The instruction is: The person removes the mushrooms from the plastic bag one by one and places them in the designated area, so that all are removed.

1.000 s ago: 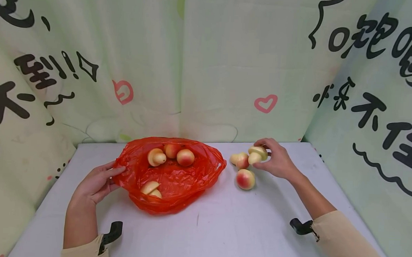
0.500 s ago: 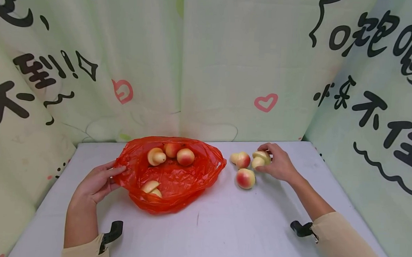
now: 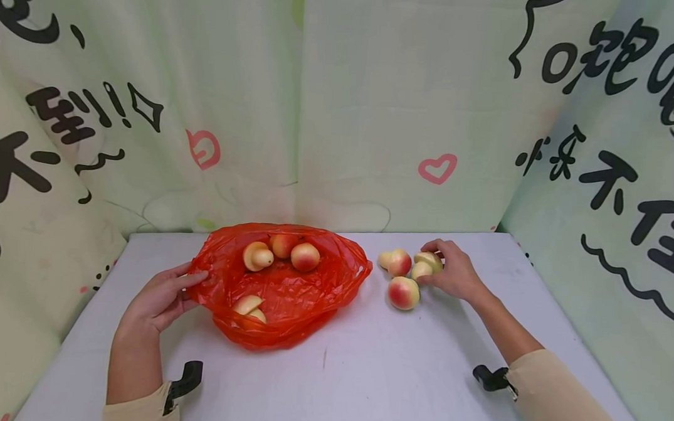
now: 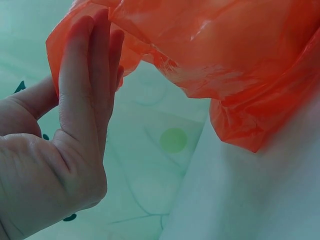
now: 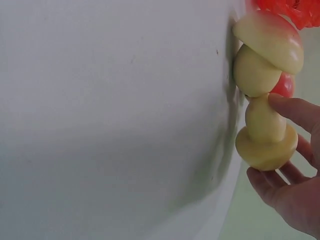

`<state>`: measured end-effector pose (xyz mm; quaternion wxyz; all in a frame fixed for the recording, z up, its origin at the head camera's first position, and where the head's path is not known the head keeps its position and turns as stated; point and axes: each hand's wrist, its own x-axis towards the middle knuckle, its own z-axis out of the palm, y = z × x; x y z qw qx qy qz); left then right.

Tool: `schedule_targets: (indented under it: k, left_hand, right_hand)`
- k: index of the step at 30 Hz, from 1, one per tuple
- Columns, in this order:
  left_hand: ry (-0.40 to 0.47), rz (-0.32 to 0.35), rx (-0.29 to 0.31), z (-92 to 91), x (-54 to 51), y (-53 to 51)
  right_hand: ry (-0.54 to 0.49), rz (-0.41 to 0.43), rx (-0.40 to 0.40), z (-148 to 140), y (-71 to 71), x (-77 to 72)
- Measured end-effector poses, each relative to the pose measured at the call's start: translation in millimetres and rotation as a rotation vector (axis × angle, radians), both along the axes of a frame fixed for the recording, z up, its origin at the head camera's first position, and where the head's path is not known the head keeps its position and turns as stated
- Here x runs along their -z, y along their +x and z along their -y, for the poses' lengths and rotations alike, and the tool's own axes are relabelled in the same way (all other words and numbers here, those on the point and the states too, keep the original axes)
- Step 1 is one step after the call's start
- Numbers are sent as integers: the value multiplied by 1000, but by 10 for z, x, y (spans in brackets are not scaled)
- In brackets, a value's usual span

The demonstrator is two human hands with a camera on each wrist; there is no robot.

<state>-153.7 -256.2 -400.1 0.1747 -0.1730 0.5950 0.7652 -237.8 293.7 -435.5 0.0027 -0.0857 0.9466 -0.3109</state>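
My R hand (image 3: 452, 270) is clamped on a pale mushroom (image 3: 428, 260) on the R side of the surface (image 3: 329, 392), thumb on the stem end, fingers on the cap. Long axis is diag. in the head view: stem down-L, i.e. twd me & the bag side, cap up-R. R wrist view has it approx. vertical, stem up, cap at bottom. Can't tell if it touches the surface.

Just beside it, 2 more: a far red-capped mushroom (image 3: 400, 263), stem pointing L, cap R; & a near red-capped mushroom (image 3: 402, 294), cap twd me, stem angled away & R, twd the one I'm holding.

My L hand (image 3: 160, 300) is well apart from the R, pinching the L edge of a red plastic bag (image 3: 333, 298) btwn thumb & fairly straight fingers. Bag's on the surface L of those 3, mouth open, long axis L-R. Inside at the back: a bagged mushroom (image 3: 258, 256), stem twd me & a bit R, plus 2 red-blushed pieces (image 3: 305, 257), direction unclear. Nr the front rim, pale mushroom parts (image 3: 248, 304), partly hidden by plastic.
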Motion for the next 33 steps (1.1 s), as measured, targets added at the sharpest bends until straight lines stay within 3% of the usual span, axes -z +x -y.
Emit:
schedule_targets:
  k: [8,33]
  left_hand:
    - [-6,-3,-3,7,-6,3]
    - [-14,1,-3,10,1,12]
  right_hand:
    - [5,-31,-14,-15,-3,33]
    - [-5,32,9,11,19,11]
